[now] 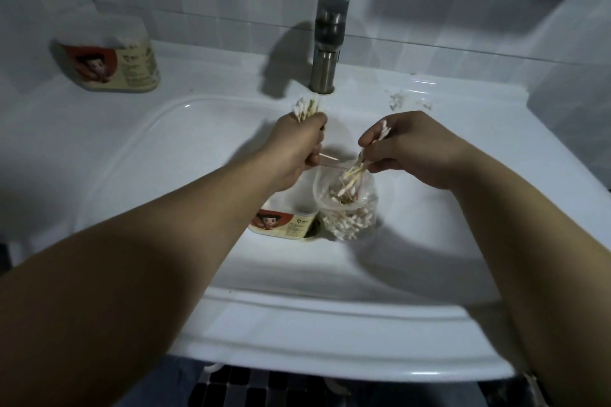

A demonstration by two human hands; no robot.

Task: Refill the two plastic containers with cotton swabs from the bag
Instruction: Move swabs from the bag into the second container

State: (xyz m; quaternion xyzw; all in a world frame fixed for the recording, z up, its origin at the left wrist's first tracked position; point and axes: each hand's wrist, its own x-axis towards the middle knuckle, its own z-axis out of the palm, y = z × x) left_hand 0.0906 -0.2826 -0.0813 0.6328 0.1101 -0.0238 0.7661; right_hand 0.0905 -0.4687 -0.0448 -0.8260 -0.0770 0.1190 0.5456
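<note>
Dim, hard shadows, soft wide-angle edges

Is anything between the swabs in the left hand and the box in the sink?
Nothing visible does. The left hand grips the swabs over the sink; its wrist hides part of the box, and the bag sits beside it.

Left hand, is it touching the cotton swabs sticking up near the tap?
Touching. The head view shows the left hand curled round a bunch of cotton swabs, their white tips poking out above the fist.

Container labels [132,66] blurred, no text legible
</note>
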